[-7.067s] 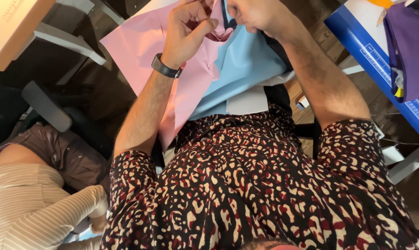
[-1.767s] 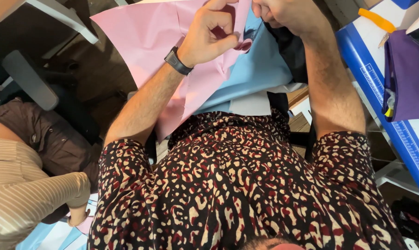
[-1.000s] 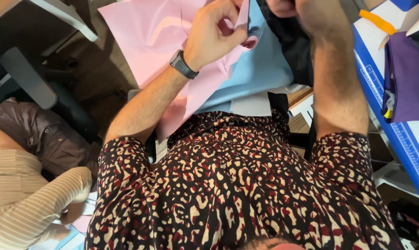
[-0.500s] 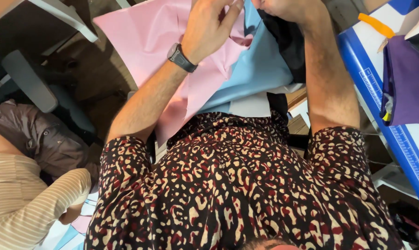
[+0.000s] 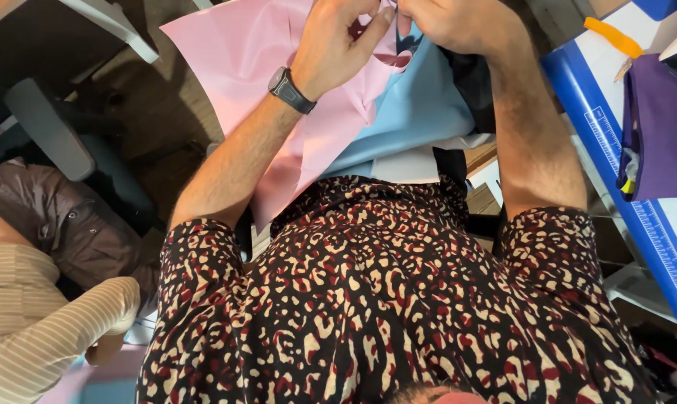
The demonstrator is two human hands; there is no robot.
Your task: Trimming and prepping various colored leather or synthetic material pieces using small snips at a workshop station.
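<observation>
Head view, left grip: my left hand [image 5: 338,45] pinches the top edge of the pink sheet [image 5: 241,60], thumb and fingers closed on it.
Right grip: my right hand [image 5: 458,26] is closed on the same edge beside the light blue sheet [image 5: 413,120]; which layer it holds I cannot tell.
Where: both sheets hang in front of my chest, left of the blue bench [image 5: 615,150].
Handling: thin, light and floppy, I judge; easily creased, best held by the edges.
Hidden: fingertips and the sheets' top edge are cut off by the frame.
</observation>
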